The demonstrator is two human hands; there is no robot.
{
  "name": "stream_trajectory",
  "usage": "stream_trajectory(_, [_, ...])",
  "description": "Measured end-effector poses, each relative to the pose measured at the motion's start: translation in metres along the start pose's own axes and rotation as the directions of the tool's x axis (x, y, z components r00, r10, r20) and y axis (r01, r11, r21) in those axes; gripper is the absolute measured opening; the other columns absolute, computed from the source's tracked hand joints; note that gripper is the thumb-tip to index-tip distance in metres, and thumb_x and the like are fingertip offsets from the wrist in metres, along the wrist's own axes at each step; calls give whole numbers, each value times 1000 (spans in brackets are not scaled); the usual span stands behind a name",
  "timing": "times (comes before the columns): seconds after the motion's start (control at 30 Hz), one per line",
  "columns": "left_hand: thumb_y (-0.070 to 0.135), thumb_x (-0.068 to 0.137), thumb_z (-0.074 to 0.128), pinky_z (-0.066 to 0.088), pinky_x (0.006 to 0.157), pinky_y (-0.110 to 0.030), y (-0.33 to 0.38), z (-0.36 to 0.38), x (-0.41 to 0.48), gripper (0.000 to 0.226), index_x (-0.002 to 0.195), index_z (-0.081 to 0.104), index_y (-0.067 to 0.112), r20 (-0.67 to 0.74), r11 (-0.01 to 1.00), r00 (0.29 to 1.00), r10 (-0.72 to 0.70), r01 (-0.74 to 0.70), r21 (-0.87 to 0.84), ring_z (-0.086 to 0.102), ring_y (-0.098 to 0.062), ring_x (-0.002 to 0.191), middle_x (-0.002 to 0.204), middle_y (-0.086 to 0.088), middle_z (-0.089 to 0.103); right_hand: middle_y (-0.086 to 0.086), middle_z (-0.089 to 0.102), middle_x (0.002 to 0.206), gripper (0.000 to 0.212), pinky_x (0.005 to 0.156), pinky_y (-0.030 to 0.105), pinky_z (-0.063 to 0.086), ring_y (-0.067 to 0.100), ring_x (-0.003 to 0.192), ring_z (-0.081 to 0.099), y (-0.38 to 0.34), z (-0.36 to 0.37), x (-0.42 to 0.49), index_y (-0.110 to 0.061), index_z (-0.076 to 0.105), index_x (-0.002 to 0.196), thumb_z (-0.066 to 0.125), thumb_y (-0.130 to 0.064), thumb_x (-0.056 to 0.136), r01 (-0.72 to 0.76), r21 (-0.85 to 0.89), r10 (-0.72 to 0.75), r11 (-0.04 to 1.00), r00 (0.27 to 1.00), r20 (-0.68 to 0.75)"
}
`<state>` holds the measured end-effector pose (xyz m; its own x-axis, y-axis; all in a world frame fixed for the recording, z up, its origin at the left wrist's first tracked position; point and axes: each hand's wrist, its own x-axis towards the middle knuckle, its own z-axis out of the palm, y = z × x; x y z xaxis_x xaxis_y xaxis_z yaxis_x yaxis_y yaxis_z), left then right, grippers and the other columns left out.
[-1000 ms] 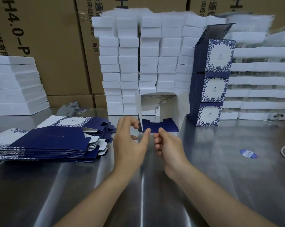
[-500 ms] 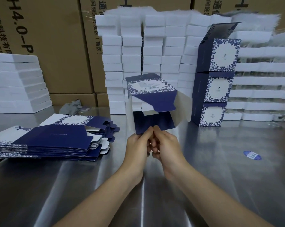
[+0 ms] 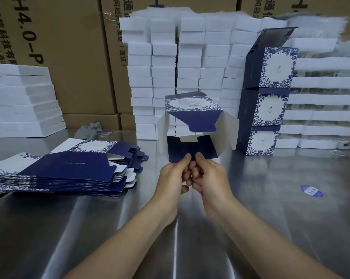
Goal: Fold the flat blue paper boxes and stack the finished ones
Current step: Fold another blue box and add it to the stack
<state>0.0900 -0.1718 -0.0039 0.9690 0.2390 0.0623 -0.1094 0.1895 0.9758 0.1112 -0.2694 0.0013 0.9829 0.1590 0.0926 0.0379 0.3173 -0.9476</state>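
A half-folded blue box (image 3: 192, 121) hangs above the steel table at centre, its open end facing me with white side flaps spread and two dark blue flaps partly folded in. My left hand (image 3: 173, 176) and my right hand (image 3: 207, 175) sit side by side under it, each pinching the lower blue flap by its near edge. A pile of flat blue box blanks (image 3: 57, 168) lies on the table to the left. Three finished boxes (image 3: 268, 101) stand stacked at the right, the top one's lid raised.
White foam blocks (image 3: 182, 77) are stacked in a wall behind the box, with more at far left (image 3: 23, 101) and far right. Brown cartons stand behind them. A blue oval sticker (image 3: 311, 191) lies on the steel table (image 3: 270, 208) to the right, a white cable at the edge.
The box was lifted and tipped so its open end faces me. Both hands came together beneath it and now pinch the lower blue flap; the upper blue flap has folded down.
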Motion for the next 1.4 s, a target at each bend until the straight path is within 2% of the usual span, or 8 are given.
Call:
stream_trajectory(0.2, [30, 104, 58, 44, 67, -30, 1, 2, -3, 37, 74, 59, 10, -47, 999, 997, 53, -52, 8, 51, -12, 56, 64, -4, 54, 5, 48, 57, 40, 41, 18, 31, 8, 42, 40, -1, -2, 2, -8, 60, 77, 59, -37, 105, 7, -116, -3, 993, 999, 33])
stream_trajectory(0.37, [26, 106, 54, 38, 64, -30, 5, -3, -1, 59, 47, 46, 27, -30, 998, 998, 59, -60, -26, 47, -10, 53, 57, 4, 46, -3, 35, 54, 35, 40, 20, 28, 11, 44, 30, -1, -3, 3, -15, 56, 72, 58, -29, 104, -23, -21, 22, 1000, 1000, -10])
stream_trajectory(0.57, [33, 105, 57, 37, 60, -29, 6, -2, -2, 51, 57, 42, 25, -44, 999, 998, 37, -37, 8, 44, -12, 53, 59, 4, 40, -1, 34, 54, 33, 39, 20, 28, 10, 41, 28, 2, -2, 4, -10, 55, 73, 55, -18, 105, 11, 38, -8, 999, 998, -60])
stream_trajectory(0.73, [26, 111, 45, 39, 53, -19, 2, 1, -1, 45, 67, 45, 16, -53, 974, 985, 163, -152, 168, 44, -10, 51, 55, 6, 42, -2, 37, 53, 32, 41, 21, 29, 11, 43, 30, 1, -1, 4, -14, 53, 70, 57, -20, 101, -20, -9, 20, 1000, 999, -32])
stream_trajectory(0.9, [24, 110, 44, 44, 54, -20, 0, -1, 0, 44, 68, 49, 13, -71, 980, 990, 122, -110, 163, 46, -11, 52, 55, 2, 50, 2, 44, 55, 35, 41, 20, 30, 10, 44, 35, 3, 0, 1, -14, 58, 66, 58, -19, 100, -50, -51, 51, 997, 998, 22])
stream_trajectory(1.0, [26, 109, 49, 40, 49, -18, 1, 1, -2, 43, 66, 47, 16, -93, 990, 991, 97, -86, 110, 42, -11, 49, 55, 3, 43, 0, 38, 53, 31, 40, 20, 28, 10, 41, 32, 3, 0, 1, -11, 53, 68, 56, -14, 99, -35, 6, 35, 999, 999, -18])
stream_trajectory(1.23, [23, 109, 42, 35, 59, -28, 3, -2, -2, 42, 68, 37, 18, -123, 985, 988, 98, -78, 157, 38, -10, 50, 54, 7, 36, -2, 38, 54, 27, 39, 21, 27, 11, 42, 30, 0, -3, 3, -14, 54, 69, 59, -17, 95, -89, -68, 85, 994, 995, -57])
stream_trajectory(1.4, [27, 107, 46, 34, 58, -29, 1, -1, -1, 39, 69, 42, 18, -120, 990, 991, 52, -35, 135, 40, -10, 49, 53, 8, 37, -4, 28, 50, 28, 38, 22, 23, 11, 41, 24, 0, -2, 4, -12, 48, 68, 51, -10, 96, -69, -3, 69, 998, 992, -107])
